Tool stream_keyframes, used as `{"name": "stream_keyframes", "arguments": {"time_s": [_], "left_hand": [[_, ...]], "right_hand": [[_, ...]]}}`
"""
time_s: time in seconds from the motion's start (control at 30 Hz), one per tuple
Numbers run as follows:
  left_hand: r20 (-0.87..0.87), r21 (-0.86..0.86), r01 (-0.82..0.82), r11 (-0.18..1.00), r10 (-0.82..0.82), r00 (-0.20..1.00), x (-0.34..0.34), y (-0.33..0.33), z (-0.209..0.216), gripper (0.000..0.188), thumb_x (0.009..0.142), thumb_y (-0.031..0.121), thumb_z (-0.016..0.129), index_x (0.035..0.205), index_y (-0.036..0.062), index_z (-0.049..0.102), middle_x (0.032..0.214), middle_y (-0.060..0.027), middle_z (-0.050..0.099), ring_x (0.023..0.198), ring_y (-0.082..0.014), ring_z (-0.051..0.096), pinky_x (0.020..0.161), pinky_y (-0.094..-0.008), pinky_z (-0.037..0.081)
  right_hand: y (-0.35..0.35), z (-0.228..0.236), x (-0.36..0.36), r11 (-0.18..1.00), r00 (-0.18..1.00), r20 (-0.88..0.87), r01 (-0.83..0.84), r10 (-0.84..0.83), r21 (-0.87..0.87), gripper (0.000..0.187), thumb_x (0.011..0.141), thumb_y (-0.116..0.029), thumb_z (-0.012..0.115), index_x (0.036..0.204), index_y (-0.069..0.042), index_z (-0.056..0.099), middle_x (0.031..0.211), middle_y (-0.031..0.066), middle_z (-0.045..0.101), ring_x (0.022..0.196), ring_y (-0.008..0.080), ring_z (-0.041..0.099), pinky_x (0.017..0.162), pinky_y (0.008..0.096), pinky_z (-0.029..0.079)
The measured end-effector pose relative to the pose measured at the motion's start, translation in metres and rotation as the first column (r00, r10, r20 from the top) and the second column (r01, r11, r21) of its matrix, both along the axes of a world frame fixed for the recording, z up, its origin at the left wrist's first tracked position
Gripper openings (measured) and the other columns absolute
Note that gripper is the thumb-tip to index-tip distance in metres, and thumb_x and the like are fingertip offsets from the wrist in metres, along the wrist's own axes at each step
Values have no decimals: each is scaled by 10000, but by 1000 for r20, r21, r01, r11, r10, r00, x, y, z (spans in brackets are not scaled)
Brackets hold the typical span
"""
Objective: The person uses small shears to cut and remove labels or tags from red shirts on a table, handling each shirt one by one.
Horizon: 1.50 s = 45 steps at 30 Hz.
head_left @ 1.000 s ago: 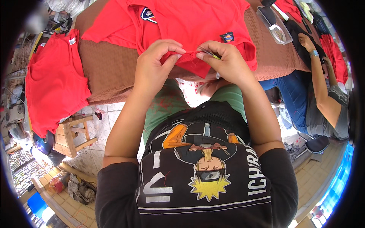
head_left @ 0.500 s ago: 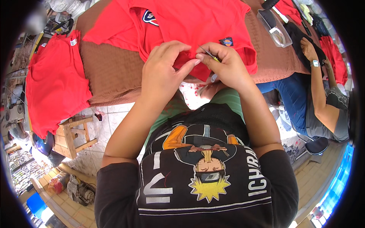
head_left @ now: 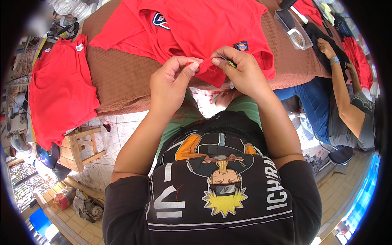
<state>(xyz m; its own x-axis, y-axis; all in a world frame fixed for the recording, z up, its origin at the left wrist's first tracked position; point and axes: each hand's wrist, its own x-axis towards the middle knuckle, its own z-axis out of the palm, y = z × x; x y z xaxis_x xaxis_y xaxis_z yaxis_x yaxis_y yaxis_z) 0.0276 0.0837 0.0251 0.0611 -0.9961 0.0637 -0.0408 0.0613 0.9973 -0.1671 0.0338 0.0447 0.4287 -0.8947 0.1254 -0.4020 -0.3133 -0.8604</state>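
Observation:
A red sleeveless shirt is spread over the brown-covered table in front of me, with a dark label patch near its lower right. My left hand is closed, pinching the shirt's near edge between thumb and fingertips. At the same edge, a little to the right, my right hand pinches the cloth too. Loose red threads hang from the stretch between both hands. A small yellow-green piece of a tool peeks out of my right hand; the fingers hide the rest of it.
Another red garment drapes at the left over a wooden stool. Towards the far right of the brown cloth sits a clear plastic box. Beyond it, another person's hand rests on black fabric.
My left hand has closed from a spread thumb and fingers into a pinch on the shirt's edge. The thin pointed blade at my right fingers no longer shows.

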Motion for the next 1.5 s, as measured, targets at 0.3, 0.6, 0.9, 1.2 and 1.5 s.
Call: {"name": "stream_keyframes", "arguments": {"time_s": [0.3,0.6,0.9,1.2,1.5], "left_hand": [[-22,117,63,991,-60,998,4,-6,7,212,953,137,585,1096,-14,626,1052,-86,685,915,-115,639,819,-249,507],[230,47,163,986,-169,958,4,-6,12,365,866,113,690,1214,26,622,1033,-59,671,904,-90,612,793,-239,493],[415,118,181,976,-214,884,7,-8,22,275,853,104,696,1113,15,674,928,-46,672,809,-75,601,731,-221,481],[148,118,167,979,-183,972,2,-4,18,182,926,120,620,1013,-39,640,877,-62,674,810,-130,669,748,-243,524],[100,-49,166,985,-160,982,-7,-4,13,177,974,144,549,1006,-24,594,875,-60,659,843,-145,666,787,-265,526]], "right_hand": [[-2,-4,-1,997,1000,15,4,-3,-71,179,902,-166,630,1005,-19,640,855,121,668,785,210,626,732,310,484],[-2,-4,-6,994,998,48,-25,30,-105,183,883,-148,641,1017,-24,649,862,151,671,761,266,650,710,335,501],[-1,-4,-6,987,998,38,-35,42,-157,172,864,-124,655,999,-17,656,863,155,672,760,284,653,704,345,509],[-2,-5,-6,999,999,43,-16,17,-43,169,884,-126,637,1010,-14,652,839,147,668,737,232,637,700,327,498],[-2,-17,2,999,972,236,0,-7,32,170,895,-89,612,1053,-45,656,875,78,680,801,141,621,747,283,489]]}}
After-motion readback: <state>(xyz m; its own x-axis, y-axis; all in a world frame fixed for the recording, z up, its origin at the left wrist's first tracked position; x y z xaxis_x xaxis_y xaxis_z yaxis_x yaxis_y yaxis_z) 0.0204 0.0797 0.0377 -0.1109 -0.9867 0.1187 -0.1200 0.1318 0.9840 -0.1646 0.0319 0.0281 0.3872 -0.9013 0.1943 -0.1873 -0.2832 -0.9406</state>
